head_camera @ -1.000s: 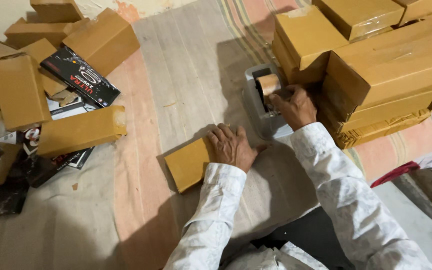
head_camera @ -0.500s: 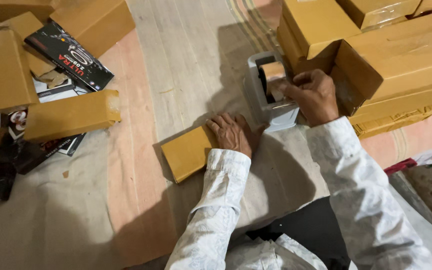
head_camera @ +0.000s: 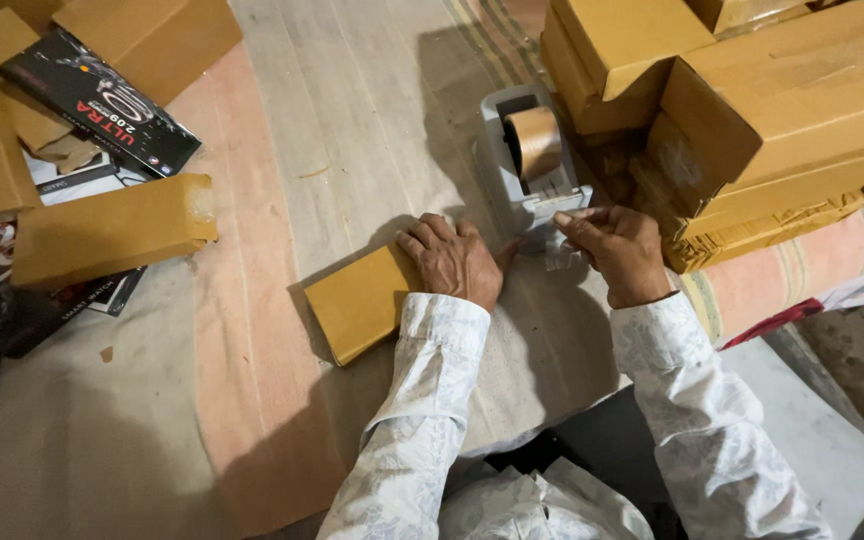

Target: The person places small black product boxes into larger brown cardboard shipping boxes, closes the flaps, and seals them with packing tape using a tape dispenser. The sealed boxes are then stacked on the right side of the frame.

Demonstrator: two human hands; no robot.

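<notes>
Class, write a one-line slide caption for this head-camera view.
Left hand presses a flat brown packet on the cloth while the right hand pulls clear tape from a grey dispenser.

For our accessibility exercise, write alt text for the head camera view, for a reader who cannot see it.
A person's left hand presses a small brown wrapped package onto a cloth-covered floor, while the right hand pulls a clear strip from a grey tape dispenser. Stacked brown packages stand at right.

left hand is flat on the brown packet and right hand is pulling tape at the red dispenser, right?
Not quite: the dispenser is grey, not red, as the head view shows. The left hand does rest on the packet, and the right hand pulls tape.
</notes>
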